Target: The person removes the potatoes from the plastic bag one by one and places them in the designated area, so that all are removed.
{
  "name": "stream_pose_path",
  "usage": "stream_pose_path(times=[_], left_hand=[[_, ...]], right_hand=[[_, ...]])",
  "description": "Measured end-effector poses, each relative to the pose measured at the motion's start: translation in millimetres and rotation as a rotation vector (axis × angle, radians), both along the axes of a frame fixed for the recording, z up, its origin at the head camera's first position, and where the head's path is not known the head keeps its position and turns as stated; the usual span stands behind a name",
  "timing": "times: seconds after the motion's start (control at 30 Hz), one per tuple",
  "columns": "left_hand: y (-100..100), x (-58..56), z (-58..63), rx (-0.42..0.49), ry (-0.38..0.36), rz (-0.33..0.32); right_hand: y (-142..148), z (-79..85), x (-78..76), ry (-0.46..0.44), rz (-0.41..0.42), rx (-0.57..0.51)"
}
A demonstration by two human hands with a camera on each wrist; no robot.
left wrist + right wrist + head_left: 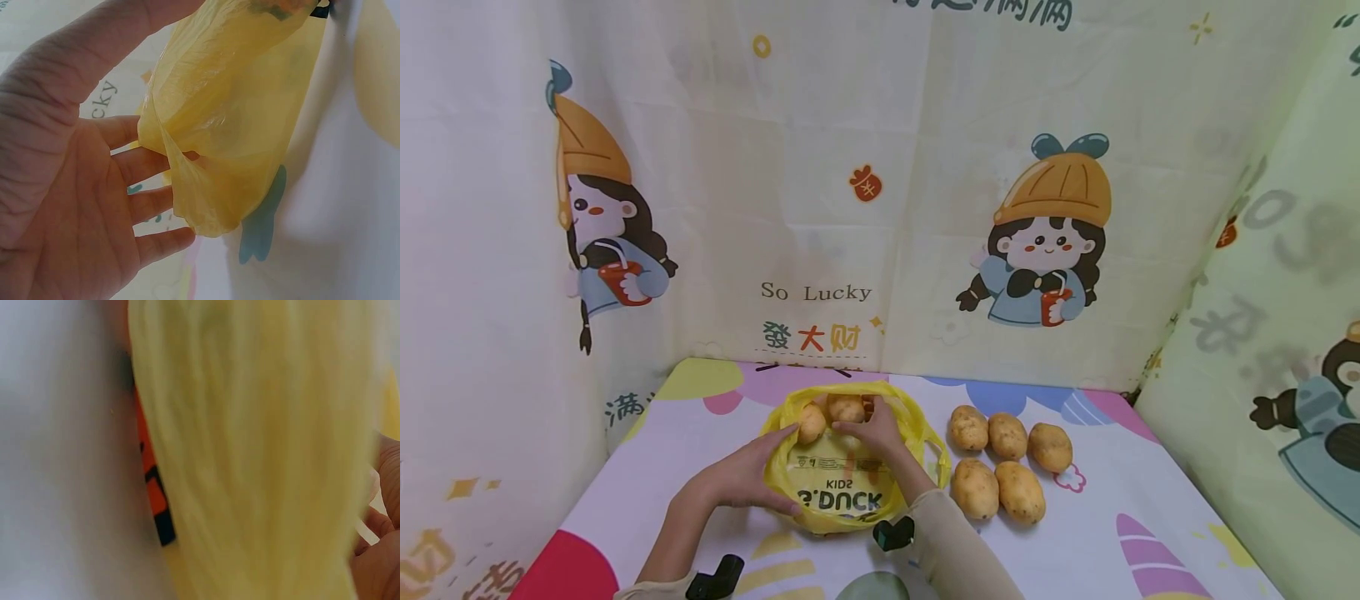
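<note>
A yellow plastic bag (910, 414) stands on the table with its mouth wide, dark print showing upside down. My left hand (737, 477) is spread at the bag's left side, thumb near the front rim. In the left wrist view its straight fingers (156, 203) reach behind the thin film. Inside the bag's mouth, my right hand (880, 429) grips a potato (847, 407) between thumb and fingers. Another potato (811, 423) lies just left of it, near the left fingertips. Yellow film covers most of the right wrist view and hides the right hand's work.
Several potatoes (1008, 437) rest in two rows on the table to the bag's right. The patterned tablecloth (1090, 533) extends to the front and right. A printed cloth (917, 250) hangs behind the table and along both sides.
</note>
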State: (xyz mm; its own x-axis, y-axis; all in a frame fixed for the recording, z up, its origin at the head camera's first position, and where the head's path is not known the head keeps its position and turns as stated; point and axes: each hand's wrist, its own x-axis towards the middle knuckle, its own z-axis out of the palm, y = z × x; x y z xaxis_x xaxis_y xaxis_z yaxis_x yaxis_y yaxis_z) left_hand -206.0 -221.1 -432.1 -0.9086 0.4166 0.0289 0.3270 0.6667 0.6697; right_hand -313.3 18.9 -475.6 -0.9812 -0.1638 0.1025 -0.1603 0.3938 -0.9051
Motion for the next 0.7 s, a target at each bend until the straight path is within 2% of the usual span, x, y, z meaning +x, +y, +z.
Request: stream_pose_path(times=[0.27, 0.7], left_hand=[[-0.2, -0.4, 0.1, 0.001, -0.017, 0.005], [-0.3, -0.1, 0.0, 0.013, -0.019, 0.001]], right_hand=[[0.0, 1.3, 1.4, -0.002, -0.007, 0.039], [3.5, 0.0, 8.7, -0.028, -0.028, 0.013]])
